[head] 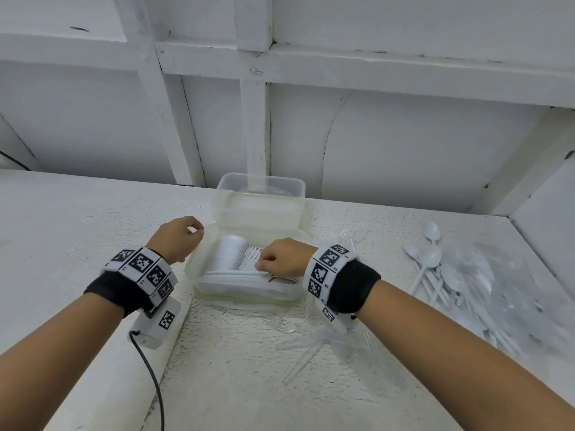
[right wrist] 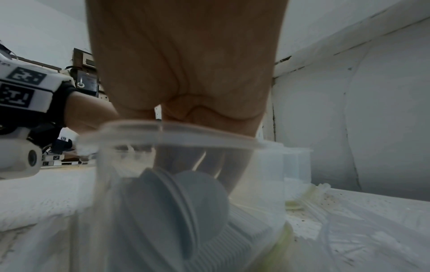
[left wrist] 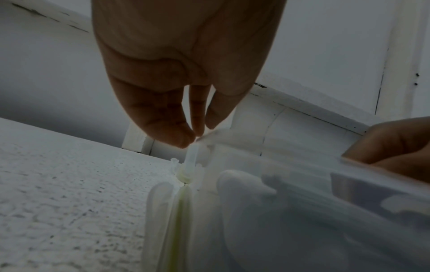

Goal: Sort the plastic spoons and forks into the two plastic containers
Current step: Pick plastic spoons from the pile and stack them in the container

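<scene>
My left hand [head: 179, 239] pinched the side latch of the clear rectangular plastic container [head: 199, 284] to steady it, while my right hand [head: 284, 258], fingers curled, pressed the stacked white plastic spoons [head: 231, 255] inside; unsorted white spoons [head: 435, 265] lay to its right.

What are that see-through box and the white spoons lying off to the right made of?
The near container looks like thin translucent plastic, slightly glossy: the stacked spoons show through its wall in the right wrist view. The loose spoons look like opaque white moulded plastic, smooth with a faint sheen.
</scene>
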Tool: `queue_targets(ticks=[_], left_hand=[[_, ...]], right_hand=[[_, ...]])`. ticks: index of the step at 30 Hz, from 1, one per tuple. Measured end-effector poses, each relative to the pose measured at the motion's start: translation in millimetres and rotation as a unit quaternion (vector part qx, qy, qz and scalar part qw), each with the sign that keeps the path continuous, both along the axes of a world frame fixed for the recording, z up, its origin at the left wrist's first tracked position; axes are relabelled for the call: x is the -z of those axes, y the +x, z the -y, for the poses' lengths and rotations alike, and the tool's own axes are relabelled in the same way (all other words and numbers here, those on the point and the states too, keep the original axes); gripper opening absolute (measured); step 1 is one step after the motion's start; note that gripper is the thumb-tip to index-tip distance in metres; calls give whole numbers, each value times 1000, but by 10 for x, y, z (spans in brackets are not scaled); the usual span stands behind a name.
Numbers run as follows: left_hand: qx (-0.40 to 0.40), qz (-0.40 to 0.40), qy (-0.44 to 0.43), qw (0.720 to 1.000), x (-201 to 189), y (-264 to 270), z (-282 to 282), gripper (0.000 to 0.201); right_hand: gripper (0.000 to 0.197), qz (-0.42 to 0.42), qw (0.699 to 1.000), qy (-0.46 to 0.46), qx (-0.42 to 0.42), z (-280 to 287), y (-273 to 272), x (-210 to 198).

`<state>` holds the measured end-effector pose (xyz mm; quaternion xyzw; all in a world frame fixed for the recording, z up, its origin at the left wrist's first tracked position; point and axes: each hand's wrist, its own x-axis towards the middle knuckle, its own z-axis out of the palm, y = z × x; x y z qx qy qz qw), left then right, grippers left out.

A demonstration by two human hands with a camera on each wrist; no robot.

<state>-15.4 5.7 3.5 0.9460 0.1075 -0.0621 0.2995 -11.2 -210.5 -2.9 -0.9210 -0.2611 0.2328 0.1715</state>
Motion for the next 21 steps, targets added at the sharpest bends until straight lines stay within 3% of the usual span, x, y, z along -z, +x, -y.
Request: queue_targets(ticks=[5, 12, 17, 21], left_hand=[[0, 36, 42, 998, -65, -12, 113, 25], [38, 93, 38, 994, -217, -51, 484, 24], [115, 148, -8, 982, -398, -145, 1068, 21], [200, 159, -70, 964, -495, -243, 1715, 18]], right_hand=[[40, 24, 998, 45, 28, 100, -5, 8], [35, 68, 989, 122, 55, 371, -73, -111], [28, 80, 967, 209, 120, 821, -240, -236], [25, 69, 963, 194, 173, 1366, -348, -239]])
